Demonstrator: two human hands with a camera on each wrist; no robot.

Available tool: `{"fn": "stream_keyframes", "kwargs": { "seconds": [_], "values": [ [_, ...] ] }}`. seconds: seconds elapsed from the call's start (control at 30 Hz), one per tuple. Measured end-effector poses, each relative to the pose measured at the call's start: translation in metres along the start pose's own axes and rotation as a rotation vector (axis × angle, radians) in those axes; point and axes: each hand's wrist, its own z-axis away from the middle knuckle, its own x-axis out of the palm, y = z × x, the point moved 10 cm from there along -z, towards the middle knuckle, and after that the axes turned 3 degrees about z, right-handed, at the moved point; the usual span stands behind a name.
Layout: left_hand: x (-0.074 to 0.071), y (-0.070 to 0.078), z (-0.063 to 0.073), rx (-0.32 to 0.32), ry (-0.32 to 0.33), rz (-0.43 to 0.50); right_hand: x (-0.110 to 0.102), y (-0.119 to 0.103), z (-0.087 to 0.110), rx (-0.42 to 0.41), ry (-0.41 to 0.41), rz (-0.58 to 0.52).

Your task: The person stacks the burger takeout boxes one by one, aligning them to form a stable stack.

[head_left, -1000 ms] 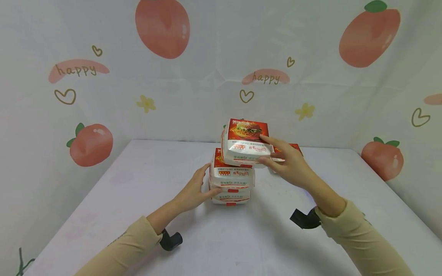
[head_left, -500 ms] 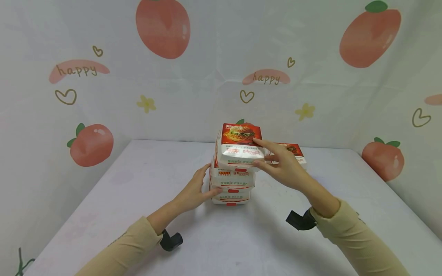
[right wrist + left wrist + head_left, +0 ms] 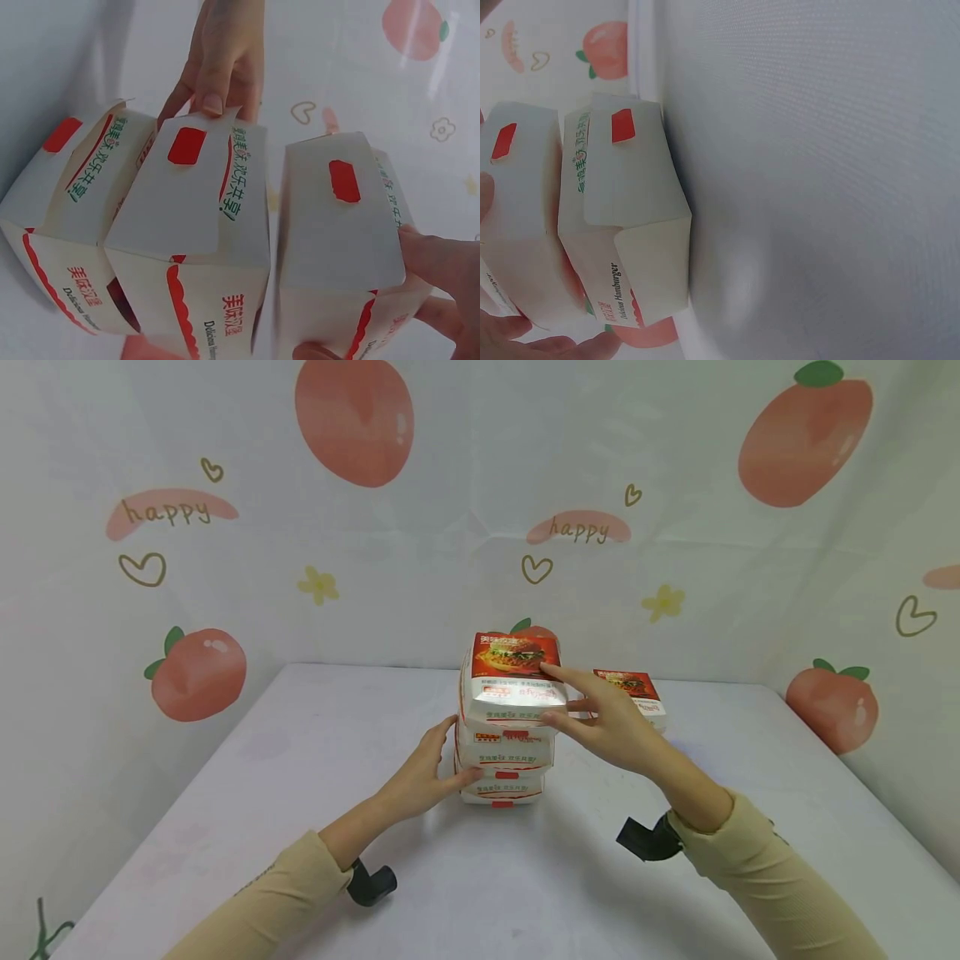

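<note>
My right hand (image 3: 621,724) grips a burger box (image 3: 516,689) at its right side, thumb on the front and forefinger over the red burger picture on the lid. The box hovers level over two stacked ones; the right wrist view shows a narrow gap between this top box (image 3: 339,225) and the middle box (image 3: 191,199). My left hand (image 3: 422,778) holds that middle box by its left side, thumb at the front corner, fingers behind. The bottom box (image 3: 634,180) stands on the white table, seen in the left wrist view.
Another burger box (image 3: 637,689) sits farther back on the table (image 3: 330,727), right of the stack and partly behind my right hand. A white curtain (image 3: 420,543) printed with fruit and hearts hangs behind the table. Each wrist carries a black camera mount (image 3: 371,883).
My right hand has brought its burger box left and down, from off to the right to squarely over the stack. The left hand and the two lower boxes have stayed put.
</note>
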Motion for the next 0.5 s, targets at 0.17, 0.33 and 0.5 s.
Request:
{"fn": "stream_keyframes", "kwargs": {
  "seconds": [0.17,0.33,0.5],
  "values": [
    [0.0001,-0.0001,-0.0002,0.009,0.002,0.001,0.0029,0.0003,-0.0005,0.019,-0.031,0.019],
    [0.0008,-0.0007,-0.0010,0.017,0.005,0.004,0.0043,0.0009,-0.0005,0.026,-0.048,0.032],
    [0.0009,-0.0008,-0.0010,0.016,0.005,0.000,0.0056,0.0033,-0.0010,0.045,-0.064,0.035]
  ]
}}
